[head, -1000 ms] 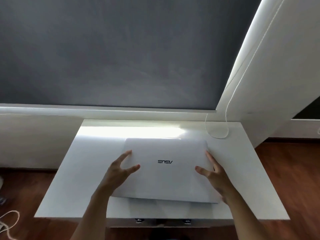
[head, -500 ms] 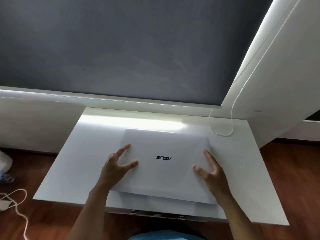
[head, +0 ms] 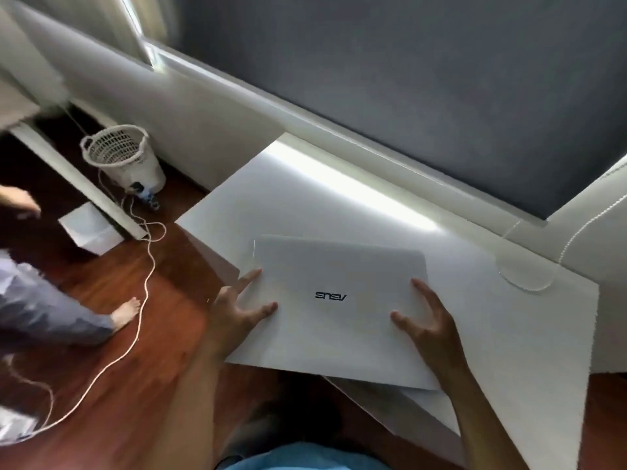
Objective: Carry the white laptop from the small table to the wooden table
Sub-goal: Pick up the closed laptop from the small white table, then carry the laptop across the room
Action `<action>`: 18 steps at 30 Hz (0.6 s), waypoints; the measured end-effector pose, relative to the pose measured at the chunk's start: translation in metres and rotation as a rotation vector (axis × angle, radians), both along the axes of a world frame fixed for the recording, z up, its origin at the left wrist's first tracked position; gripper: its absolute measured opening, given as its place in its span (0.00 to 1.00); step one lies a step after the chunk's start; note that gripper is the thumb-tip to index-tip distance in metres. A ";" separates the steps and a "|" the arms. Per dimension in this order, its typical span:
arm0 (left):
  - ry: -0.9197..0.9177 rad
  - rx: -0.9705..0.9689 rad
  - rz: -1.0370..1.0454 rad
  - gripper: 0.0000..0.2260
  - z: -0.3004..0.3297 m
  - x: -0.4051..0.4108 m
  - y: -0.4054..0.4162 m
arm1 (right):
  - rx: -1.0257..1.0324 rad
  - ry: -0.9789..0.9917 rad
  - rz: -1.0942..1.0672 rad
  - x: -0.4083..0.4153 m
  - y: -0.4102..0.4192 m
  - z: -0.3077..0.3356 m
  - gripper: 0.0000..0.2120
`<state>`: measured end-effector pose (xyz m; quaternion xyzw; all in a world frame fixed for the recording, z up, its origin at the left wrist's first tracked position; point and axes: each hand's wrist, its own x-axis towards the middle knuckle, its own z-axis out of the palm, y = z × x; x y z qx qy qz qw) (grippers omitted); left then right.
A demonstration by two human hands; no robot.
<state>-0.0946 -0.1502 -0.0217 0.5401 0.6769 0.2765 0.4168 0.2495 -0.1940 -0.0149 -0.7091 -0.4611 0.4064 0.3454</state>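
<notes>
Laptop (head: 336, 310): white, lid closed, logo facing up; held between the two hands, its near left corner jutting past the small table's edge over the floor. Whether its far part rests on the table or is lifted clear, I cannot tell.
Left hand (head: 237, 312): clasps the laptop's left edge; thumb on the lid, a finger along the side, the others hidden beneath.
Right hand (head: 429, 325): clasps the right edge; thumb and fingers spread over the lid.
Small table (head: 529, 334): white top, under and beyond both hands, set against the wall below a dark blind (head: 424, 86).
Floor (head: 163, 334): dark wood, left of the left hand.
Cable (head: 142, 293): white, trailing across the floor, well left of the left hand.
Basket (head: 124, 157): white, by the wall, far left and beyond.
Other person: bare foot (head: 125, 312) beside the cable.
Wooden table: not seen.
</notes>
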 end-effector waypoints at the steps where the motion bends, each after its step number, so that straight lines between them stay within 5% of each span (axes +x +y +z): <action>1: -0.012 -0.005 0.071 0.34 0.001 -0.009 -0.020 | 0.006 -0.002 0.068 -0.008 0.003 0.001 0.33; 10: -0.129 0.057 0.676 0.39 0.013 -0.117 -0.223 | 0.072 0.019 0.658 -0.170 -0.006 0.017 0.34; 18: -0.134 0.112 1.197 0.37 -0.008 -0.213 -0.450 | 0.017 0.021 1.191 -0.386 -0.107 0.011 0.33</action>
